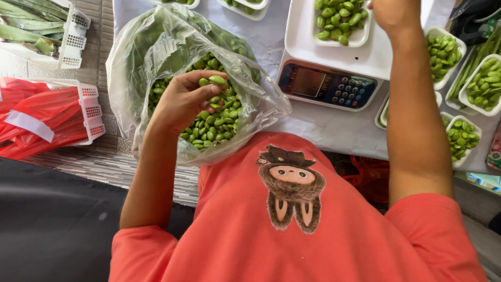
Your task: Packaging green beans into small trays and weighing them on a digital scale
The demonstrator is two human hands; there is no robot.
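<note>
One digital weighing scale [327,83] sits on the table, and everything else is counted from it. One white tray of green beans [342,21] rests on its platform. Right of the scale stand four more filled white trays [472,138]; beyond its far left corner, two trays [245,8] are partly cut off. Left of the scale lies one clear plastic bag of beans [156,47]. Farther left are two white baskets [73,31].

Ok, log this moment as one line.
left hand: in bag, pinching green beans | right hand: at tray on scale
</note>
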